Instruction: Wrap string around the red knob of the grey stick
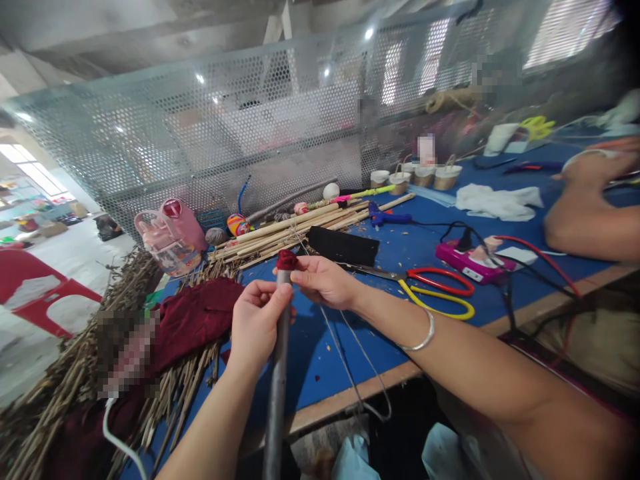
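Note:
A long grey pipe (277,393) stands slightly tilted in front of me, its lower end running out of the picture. Bunched dark red cloth (287,261) caps its top. My left hand (260,319) is closed round the pipe below the cloth, thumb across the front. The fingers of my right hand (323,281) close on the pipe's upper end, just under the cloth; whether they also pinch a cord is hidden. A thin grey cord (339,352) hangs in a loop below my right hand over the table edge. A larger dark red cloth (195,317) lies left of my hands.
Red-and-yellow-handled scissors (440,288), a black cloth (344,246), a blue glue gun (387,215) and wooden sticks (270,233) lie on the blue table (320,380). A magenta power strip (473,261) with cables sits right, near a co-worker's arm (595,220). Dry twigs (65,373) pile left.

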Available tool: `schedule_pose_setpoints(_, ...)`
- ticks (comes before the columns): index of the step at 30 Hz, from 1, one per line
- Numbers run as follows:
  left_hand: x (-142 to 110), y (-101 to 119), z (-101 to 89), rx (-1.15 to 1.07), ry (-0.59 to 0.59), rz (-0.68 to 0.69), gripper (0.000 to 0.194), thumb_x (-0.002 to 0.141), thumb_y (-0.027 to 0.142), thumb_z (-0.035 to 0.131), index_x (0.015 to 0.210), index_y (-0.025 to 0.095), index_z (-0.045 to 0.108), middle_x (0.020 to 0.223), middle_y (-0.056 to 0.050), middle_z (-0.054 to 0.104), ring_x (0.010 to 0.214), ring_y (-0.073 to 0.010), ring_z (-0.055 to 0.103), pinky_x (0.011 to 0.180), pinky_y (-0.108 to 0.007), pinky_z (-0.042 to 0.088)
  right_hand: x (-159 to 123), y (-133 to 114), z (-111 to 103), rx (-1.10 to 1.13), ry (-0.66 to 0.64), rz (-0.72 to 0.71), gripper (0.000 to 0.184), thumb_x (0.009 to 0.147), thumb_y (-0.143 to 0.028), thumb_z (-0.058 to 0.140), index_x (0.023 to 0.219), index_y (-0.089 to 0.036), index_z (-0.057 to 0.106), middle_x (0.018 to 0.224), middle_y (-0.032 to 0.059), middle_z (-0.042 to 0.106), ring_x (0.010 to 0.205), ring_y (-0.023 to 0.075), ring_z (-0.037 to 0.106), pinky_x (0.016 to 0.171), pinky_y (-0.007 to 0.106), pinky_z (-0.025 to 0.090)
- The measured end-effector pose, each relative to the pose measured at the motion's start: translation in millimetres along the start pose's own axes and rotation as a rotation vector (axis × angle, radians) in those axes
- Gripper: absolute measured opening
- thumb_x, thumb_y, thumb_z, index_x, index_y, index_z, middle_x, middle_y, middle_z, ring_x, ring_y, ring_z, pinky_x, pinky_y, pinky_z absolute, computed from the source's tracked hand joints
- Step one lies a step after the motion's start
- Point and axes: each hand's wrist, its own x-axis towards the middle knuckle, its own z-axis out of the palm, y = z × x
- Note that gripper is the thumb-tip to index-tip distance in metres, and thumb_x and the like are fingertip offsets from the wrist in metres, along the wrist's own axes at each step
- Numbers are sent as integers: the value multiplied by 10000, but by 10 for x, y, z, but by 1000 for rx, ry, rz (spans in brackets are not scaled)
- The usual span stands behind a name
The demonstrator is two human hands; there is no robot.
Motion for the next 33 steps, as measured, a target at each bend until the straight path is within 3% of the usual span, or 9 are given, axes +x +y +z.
schedule_pose_setpoints(5,2,4,-10,-183,-186,-185,422,671,495,720,812,135,551,649,-15,654,455,-80,572,432,-177,474,-2,8,-16,20,-37,-13,450,755,-457,681,1035,-122,577,477,-102,408,331,21,224,313,180,122)
schedule_pose_setpoints(8,-15,-7,12,-117,-129,-69,430,672,436,745,913,162,518,641,30,627,459,-84,565,405,-180,474,2,-1,4,-17,-30,-23,423,761,-448,678,1005,-120,571,522,-86,457,353,16,243,332,176,143)
schedule_pose_setpoints(10,-20,-19,22,-56,-94,5,450,654,384,773,935,175,490,620,54,608,442,-81,548,388,-178,465,6,-25,29,-20,-56,-33,430,735,-460,696,959,-115,571,582,-58,513,408,25,331,378,172,232)
schedule_pose_setpoints(13,-7,-37,19,-32,-105,-5,413,676,384,757,896,165,485,604,46,613,418,-72,530,377,-172,451,10,-71,42,-87,-44,-51,450,703,-478,711,926,-119,557,655,-29,559,511,59,450,468,192,332)
schedule_pose_setpoints(17,20,-48,3,-41,-93,-25,369,698,397,736,852,152,506,604,38,615,418,-63,531,372,-155,434,-1,-129,-17,-400,137,-53,352,736,-401,697,907,-125,562,486,-104,409,429,37,306,440,188,234)
schedule_pose_setpoints(19,27,-48,1,-43,-85,-25,364,698,396,736,847,153,509,611,36,620,417,-61,531,370,-152,431,-14,-149,-53,-452,112,-68,283,755,-376,676,813,-113,589,502,-81,437,448,38,322,447,191,235)
schedule_pose_setpoints(22,22,-45,2,-46,-85,-22,363,695,396,738,847,154,516,614,34,623,415,-61,530,369,-153,429,-33,-155,-85,-325,35,-55,281,790,-391,622,766,-111,610,488,-66,448,420,40,321,413,194,212)
schedule_pose_setpoints(25,10,-41,-1,-49,-83,-21,362,690,398,741,843,151,526,615,32,622,415,-61,532,367,-151,426,-36,-135,-94,-192,43,-10,295,789,-417,615,826,-124,610,393,-107,342,342,41,229,364,201,132)
schedule_pose_setpoints(33,6,-18,1,-58,-77,-18,348,694,393,740,838,150,535,627,28,629,425,-58,535,375,-149,434,-32,-111,-62,-206,28,-10,306,761,-428,646,775,-126,594,394,-107,343,339,39,231,358,201,128)
